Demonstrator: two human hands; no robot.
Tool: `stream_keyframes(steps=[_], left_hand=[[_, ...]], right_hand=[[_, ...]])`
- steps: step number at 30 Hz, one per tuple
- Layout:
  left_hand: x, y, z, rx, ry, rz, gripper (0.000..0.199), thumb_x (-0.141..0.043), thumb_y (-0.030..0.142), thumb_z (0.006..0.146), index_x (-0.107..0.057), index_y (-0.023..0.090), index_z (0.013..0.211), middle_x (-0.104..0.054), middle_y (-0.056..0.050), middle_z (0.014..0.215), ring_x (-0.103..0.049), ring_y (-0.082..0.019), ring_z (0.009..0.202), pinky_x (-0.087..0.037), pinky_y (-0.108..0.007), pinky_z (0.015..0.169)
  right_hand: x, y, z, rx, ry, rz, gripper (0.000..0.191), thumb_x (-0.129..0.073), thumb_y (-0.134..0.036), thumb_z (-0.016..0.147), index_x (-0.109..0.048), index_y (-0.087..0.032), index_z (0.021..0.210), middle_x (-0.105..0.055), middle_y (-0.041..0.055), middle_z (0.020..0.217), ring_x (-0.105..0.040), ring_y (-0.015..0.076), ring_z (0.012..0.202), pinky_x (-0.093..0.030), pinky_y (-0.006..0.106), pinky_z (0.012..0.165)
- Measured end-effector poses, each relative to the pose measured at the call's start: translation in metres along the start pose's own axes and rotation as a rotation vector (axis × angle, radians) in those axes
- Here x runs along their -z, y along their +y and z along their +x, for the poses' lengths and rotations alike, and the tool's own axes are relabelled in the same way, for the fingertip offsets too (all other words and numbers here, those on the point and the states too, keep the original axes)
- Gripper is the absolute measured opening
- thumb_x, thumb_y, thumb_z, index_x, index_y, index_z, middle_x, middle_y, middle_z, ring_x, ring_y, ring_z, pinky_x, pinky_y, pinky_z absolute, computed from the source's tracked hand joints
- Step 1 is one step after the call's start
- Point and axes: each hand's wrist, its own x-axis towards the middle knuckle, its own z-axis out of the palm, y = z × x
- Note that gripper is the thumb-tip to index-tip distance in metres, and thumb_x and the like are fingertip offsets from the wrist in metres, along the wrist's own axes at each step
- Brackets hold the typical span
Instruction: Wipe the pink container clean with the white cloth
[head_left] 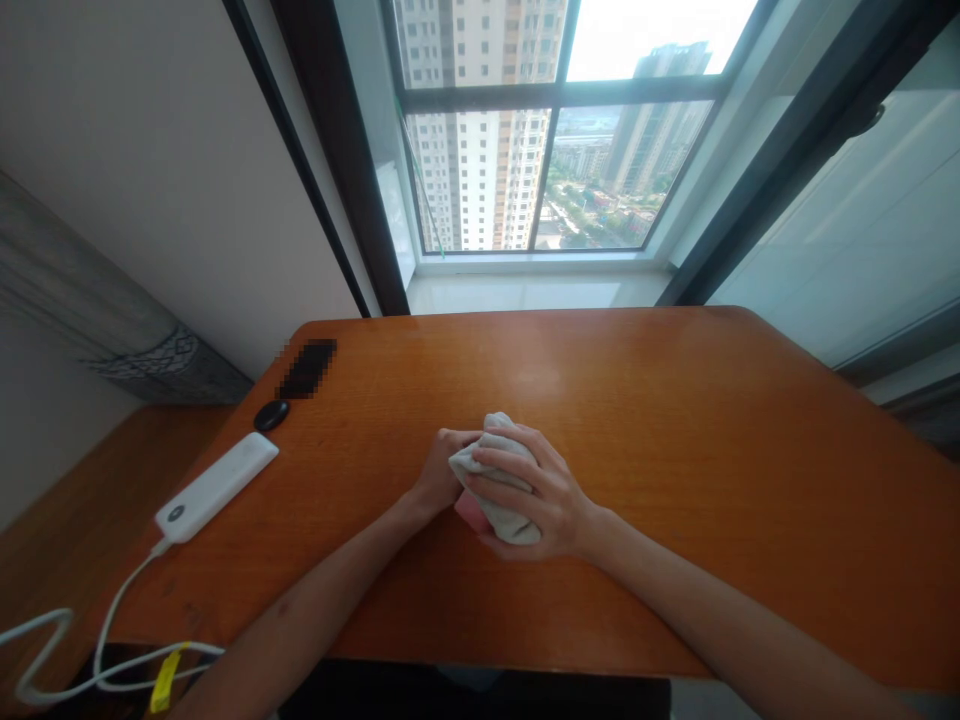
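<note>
A pale, crumpled cloth [510,527] is bunched between my two hands, low over the middle of the wooden table. My right hand [551,500] wraps over its right side, fingers curved across the top. From the left, my left hand [442,475] reaches in behind the cloth; its fingers are mostly hidden there. Below the cloth, between the hands, part of a pink object [472,512] shows. The rest of that object is covered, so its shape cannot be made out.
On the table [720,430], a white power strip [217,487] lies at the left, its white cable [112,610] running down past a yellow tag [166,682]. Beyond it are a round black object [271,415] and a pixelated dark patch. A window stands behind the far edge.
</note>
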Motion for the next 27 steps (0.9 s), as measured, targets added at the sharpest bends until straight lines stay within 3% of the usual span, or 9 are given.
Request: stream_keyframes(steps=[4,8,11,20,24,27], left_hand=[[-0.001,0.0,0.002,0.03,-0.021,-0.002,0.03,-0.064,0.039,0.084,-0.055,0.021,0.062,-0.058,0.0,0.061,-0.048,-0.017,0.06,-0.038,-0.031,0.058],[-0.004,0.004,0.002,-0.016,-0.01,-0.165,0.021,-0.068,0.041,0.093,-0.069,0.022,0.086,-0.073,-0.004,0.088,-0.067,-0.023,0.081,-0.056,-0.034,0.076],[-0.007,0.006,0.002,-0.053,-0.001,-0.241,0.019,-0.07,0.043,0.096,-0.07,0.024,0.097,-0.076,-0.006,0.1,-0.073,-0.025,0.094,-0.061,-0.036,0.087],[-0.003,0.005,-0.002,-0.018,0.053,-0.094,0.027,-0.068,0.046,0.094,-0.065,0.024,0.078,-0.069,-0.002,0.078,-0.059,-0.02,0.07,-0.048,-0.033,0.065],[0.0,0.0,-0.001,-0.031,0.058,0.035,0.036,-0.067,0.047,0.091,-0.058,0.023,0.065,-0.061,-0.002,0.066,-0.054,-0.021,0.067,-0.043,-0.034,0.063],[-0.001,-0.007,0.003,-0.059,0.065,0.099,0.033,-0.065,0.042,0.093,-0.059,0.024,0.066,-0.063,-0.005,0.07,-0.058,-0.024,0.074,-0.047,-0.036,0.067]], right_hand=[[-0.004,-0.001,-0.002,0.021,-0.002,-0.025,0.054,-0.089,-0.034,0.086,-0.074,-0.024,0.137,-0.079,0.0109,0.137,-0.065,0.0419,0.144,-0.054,0.069,0.121],[-0.007,-0.001,-0.003,-0.01,0.021,0.007,0.057,-0.088,-0.03,0.084,-0.073,-0.023,0.139,-0.077,0.0128,0.14,-0.064,0.0424,0.145,-0.055,0.068,0.121],[-0.007,-0.001,-0.001,-0.038,0.028,0.058,0.06,-0.085,-0.028,0.085,-0.071,-0.024,0.143,-0.075,0.0139,0.141,-0.066,0.0411,0.142,-0.059,0.066,0.118],[-0.001,0.004,-0.002,-0.009,-0.002,0.073,0.064,-0.078,-0.029,0.089,-0.064,-0.023,0.152,-0.072,0.0166,0.146,-0.066,0.0394,0.143,-0.055,0.067,0.122],[0.001,0.004,-0.002,0.027,0.001,0.036,0.066,-0.083,-0.045,0.089,-0.067,-0.022,0.149,-0.075,0.0165,0.142,-0.059,0.0452,0.149,-0.054,0.072,0.119],[-0.001,0.002,0.0,0.02,-0.001,0.01,0.064,-0.09,-0.04,0.086,-0.07,-0.024,0.145,-0.077,0.0134,0.14,-0.06,0.0439,0.149,-0.054,0.071,0.12]])
